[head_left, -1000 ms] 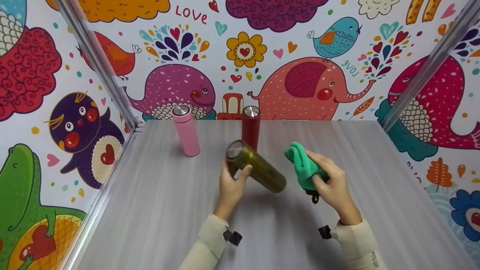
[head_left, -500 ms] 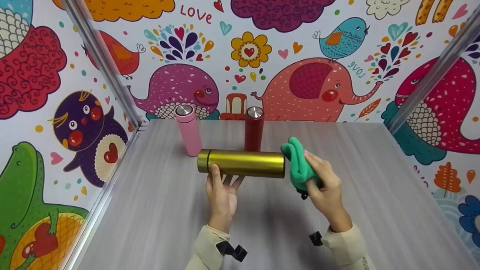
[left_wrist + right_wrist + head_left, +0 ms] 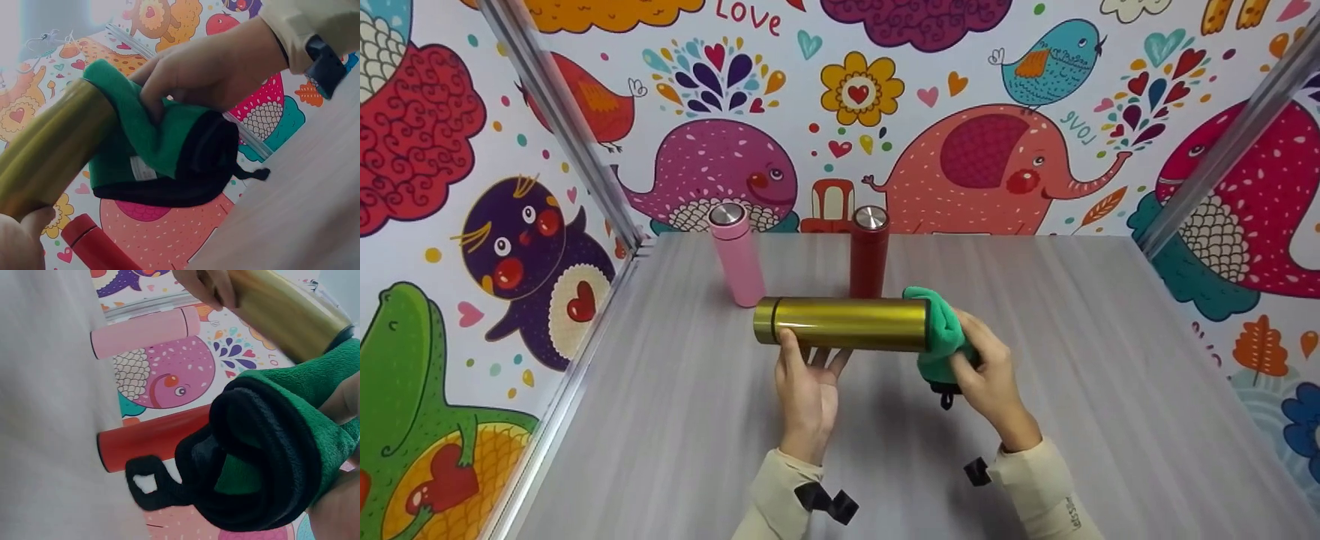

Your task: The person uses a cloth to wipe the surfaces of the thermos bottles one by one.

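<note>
A gold thermos bottle lies level in the air above the table, its lid end to the left. My left hand grips it from below near the lid, thumb on the front side. My right hand holds a folded green cloth with dark edging and a small hanging loop. The cloth is pressed against the base end of the thermos and covers it in the head view. In the left wrist view the green cloth meets the rim of the gold thermos.
On the grey table, a pink thermos stands upright at the back left. A red thermos stands upright at the back centre, partly behind the gold one. Cartoon-printed walls with metal corner posts enclose the table.
The gold thermos has turned from tilted to level, moving a little left with my left hand. My right hand has brought the green cloth left onto the thermos base.
</note>
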Demonstrator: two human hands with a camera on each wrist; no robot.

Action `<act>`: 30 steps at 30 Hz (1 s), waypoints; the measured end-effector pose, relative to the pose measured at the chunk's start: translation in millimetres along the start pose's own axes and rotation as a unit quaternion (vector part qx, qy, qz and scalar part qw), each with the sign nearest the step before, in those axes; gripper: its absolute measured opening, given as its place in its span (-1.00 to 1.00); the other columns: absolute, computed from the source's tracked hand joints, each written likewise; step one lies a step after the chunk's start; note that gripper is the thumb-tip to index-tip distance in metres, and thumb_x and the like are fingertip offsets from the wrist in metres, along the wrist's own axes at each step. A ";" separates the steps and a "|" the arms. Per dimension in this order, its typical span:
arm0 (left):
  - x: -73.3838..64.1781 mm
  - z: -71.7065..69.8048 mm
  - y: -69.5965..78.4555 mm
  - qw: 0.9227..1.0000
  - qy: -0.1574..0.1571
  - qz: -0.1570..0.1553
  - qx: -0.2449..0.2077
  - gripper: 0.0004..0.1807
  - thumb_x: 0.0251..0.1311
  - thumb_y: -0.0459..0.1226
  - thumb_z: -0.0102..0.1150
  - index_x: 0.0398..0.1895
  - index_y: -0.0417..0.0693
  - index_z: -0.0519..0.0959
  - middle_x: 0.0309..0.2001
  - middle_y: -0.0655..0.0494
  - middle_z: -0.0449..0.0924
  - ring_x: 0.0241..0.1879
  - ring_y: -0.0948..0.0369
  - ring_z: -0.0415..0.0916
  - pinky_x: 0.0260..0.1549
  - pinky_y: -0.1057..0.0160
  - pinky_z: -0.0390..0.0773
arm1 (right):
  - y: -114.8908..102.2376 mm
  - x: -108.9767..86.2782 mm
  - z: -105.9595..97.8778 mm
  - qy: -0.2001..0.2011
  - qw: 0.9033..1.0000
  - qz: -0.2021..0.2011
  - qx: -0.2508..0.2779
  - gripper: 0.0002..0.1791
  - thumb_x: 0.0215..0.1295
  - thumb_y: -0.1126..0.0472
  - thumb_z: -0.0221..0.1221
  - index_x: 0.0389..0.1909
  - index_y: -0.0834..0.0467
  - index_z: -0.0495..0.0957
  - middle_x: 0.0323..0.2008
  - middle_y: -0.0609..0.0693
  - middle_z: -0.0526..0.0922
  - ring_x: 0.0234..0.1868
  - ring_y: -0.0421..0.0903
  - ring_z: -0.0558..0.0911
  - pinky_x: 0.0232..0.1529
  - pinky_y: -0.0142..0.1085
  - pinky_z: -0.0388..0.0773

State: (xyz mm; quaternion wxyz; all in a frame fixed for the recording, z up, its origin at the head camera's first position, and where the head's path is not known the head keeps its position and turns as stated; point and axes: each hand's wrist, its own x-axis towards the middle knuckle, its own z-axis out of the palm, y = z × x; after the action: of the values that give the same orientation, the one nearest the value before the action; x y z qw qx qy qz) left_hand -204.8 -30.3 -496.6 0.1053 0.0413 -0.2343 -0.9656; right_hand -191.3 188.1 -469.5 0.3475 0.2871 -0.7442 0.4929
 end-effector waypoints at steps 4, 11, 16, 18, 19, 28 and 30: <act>1.6 0.3 -0.4 1.000 0.015 -0.001 -0.020 -0.46 0.48 0.02 -0.03 0.24 -0.23 0.36 0.06 -0.13 0.37 -0.02 -0.03 0.46 0.07 -0.20 0.52 | -2.9 -8.1 0.9 -0.002 1.000 0.001 -0.009 -0.44 0.01 0.77 0.03 0.09 0.47 0.57 0.04 0.37 0.60 0.11 -0.04 0.57 0.14 -0.38 0.46; 7.1 1.1 -1.0 0.999 0.016 0.018 -0.022 -0.48 0.48 0.01 -0.05 0.24 -0.22 0.37 0.06 -0.12 0.38 -0.02 -0.02 0.47 0.09 -0.19 0.51 | -12.7 -12.9 1.8 -0.002 0.998 -0.046 -0.039 -0.42 -0.07 0.75 0.03 0.07 0.49 0.57 -0.01 0.38 0.62 -0.03 0.14 0.58 0.12 -0.39 0.45; 10.3 -0.2 -2.9 0.999 0.018 0.023 -0.013 -0.47 0.47 0.01 -0.03 0.25 -0.21 0.36 0.08 -0.12 0.37 0.00 -0.03 0.47 0.10 -0.19 0.51 | -24.7 -9.7 2.8 0.001 0.994 -0.094 -0.049 -0.51 -0.04 0.71 0.01 0.00 0.54 0.58 -0.05 0.42 0.61 -0.09 0.23 0.57 0.12 -0.35 0.46; 10.8 -1.6 -4.0 1.000 0.017 0.021 -0.014 -0.47 0.48 0.00 -0.04 0.27 -0.22 0.34 0.09 -0.12 0.36 0.02 -0.03 0.46 0.10 -0.19 0.51 | -28.6 -6.9 4.1 0.007 0.992 -0.116 -0.054 -0.54 0.01 0.67 -0.01 -0.02 0.54 0.59 -0.06 0.42 0.61 -0.11 0.24 0.57 0.09 -0.33 0.48; 10.9 -2.1 -4.5 1.000 0.018 0.020 -0.016 -0.47 0.49 -0.01 -0.05 0.28 -0.22 0.34 0.10 -0.12 0.36 0.02 -0.04 0.46 0.10 -0.19 0.51 | -29.7 -5.2 4.7 0.011 0.990 -0.127 -0.057 -0.56 0.03 0.64 -0.03 -0.03 0.54 0.59 -0.06 0.42 0.61 -0.12 0.23 0.57 0.08 -0.32 0.48; 5.4 -6.3 -11.3 1.000 0.015 -0.002 -0.004 -0.45 0.49 0.01 -0.05 0.33 -0.17 0.25 0.14 -0.11 0.31 0.05 -0.04 0.44 0.05 -0.17 0.54 | -28.1 17.5 5.5 0.035 0.984 -0.164 -0.060 -0.52 0.03 0.64 -0.11 -0.05 0.50 0.62 -0.07 0.40 0.62 -0.12 0.24 0.57 0.05 -0.28 0.51; 3.7 -7.6 -12.3 1.000 0.009 -0.008 0.005 -0.46 0.50 0.02 -0.07 0.32 -0.16 0.26 0.13 -0.11 0.31 0.04 -0.03 0.44 0.05 -0.16 0.55 | -26.6 21.8 4.0 0.032 0.985 -0.156 -0.061 -0.49 0.00 0.66 -0.14 -0.04 0.51 0.61 -0.07 0.41 0.61 -0.10 0.23 0.57 0.06 -0.30 0.50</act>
State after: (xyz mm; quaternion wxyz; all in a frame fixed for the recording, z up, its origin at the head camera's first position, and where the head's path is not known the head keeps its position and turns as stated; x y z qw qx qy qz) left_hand -209.6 -23.8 -509.1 0.1000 0.0525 -0.2374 -0.9648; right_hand -184.7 173.2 -438.9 0.4605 0.3621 -0.7077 0.3950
